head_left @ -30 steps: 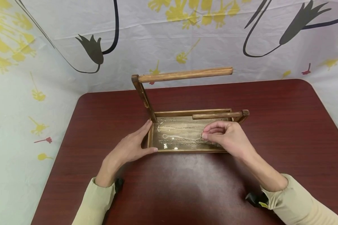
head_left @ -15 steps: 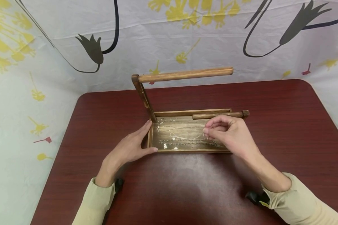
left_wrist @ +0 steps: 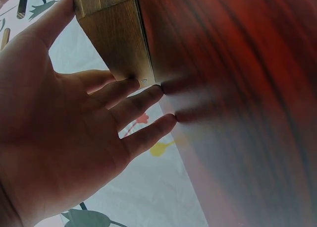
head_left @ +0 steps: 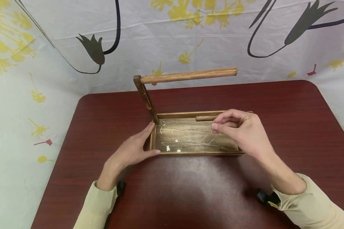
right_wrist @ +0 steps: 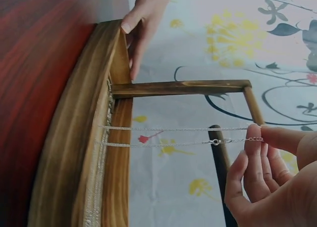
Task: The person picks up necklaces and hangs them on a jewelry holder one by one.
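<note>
Above the tray [head_left: 200, 154], your right hand [head_left: 242, 131] is pinching a necklace [right_wrist: 183, 130]; dragging it sideways could be snagging it on the chain [head_left: 186, 146] beneath. It is dangling below that hand into the tray. Farther off, your straight-fingered left hand [head_left: 132, 148] is resting against the tray's end.

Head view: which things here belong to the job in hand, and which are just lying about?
In the job:
- silver chain, pinched by the right hand
- wooden tray, touched by the left hand

Not handled:
- dark chain and white pieces in the tray, possibly for later
- table underneath
- patterned cloth behind
</note>
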A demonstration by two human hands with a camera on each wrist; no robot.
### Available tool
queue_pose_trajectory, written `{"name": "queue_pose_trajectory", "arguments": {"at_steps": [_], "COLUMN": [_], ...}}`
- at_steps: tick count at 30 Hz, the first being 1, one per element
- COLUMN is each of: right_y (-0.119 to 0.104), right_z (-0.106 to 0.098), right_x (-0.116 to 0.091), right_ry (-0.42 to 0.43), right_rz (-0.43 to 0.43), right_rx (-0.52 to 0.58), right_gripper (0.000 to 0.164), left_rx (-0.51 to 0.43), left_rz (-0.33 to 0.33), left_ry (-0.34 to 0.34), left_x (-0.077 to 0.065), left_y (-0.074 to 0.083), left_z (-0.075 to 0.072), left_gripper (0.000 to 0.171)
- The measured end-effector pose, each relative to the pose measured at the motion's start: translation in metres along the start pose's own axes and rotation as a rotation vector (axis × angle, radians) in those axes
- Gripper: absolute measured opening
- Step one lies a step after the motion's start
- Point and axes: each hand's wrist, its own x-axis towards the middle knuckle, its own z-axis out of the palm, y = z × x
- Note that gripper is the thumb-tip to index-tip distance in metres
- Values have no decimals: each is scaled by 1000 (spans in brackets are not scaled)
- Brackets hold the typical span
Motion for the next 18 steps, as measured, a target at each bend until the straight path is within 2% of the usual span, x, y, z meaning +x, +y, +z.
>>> {"name": "queue_pose_trajectory", "arguments": {"at_steps": [7,18], "right_y": [-5,-7], "right_z": [-3,-10], "right_x": [2,5], "right_ry": [-5,-41], "right_rz": [-12,5], "right_rx": [247,445], "right_gripper": [16,14], "left_rx": [-8,-15], "left_rz": [0,-5], "left_ry": [-4,-10], "left_x": [0,1], "left_y": [-1,-1], "left_z": [1,1], "left_gripper": [102,102]}}
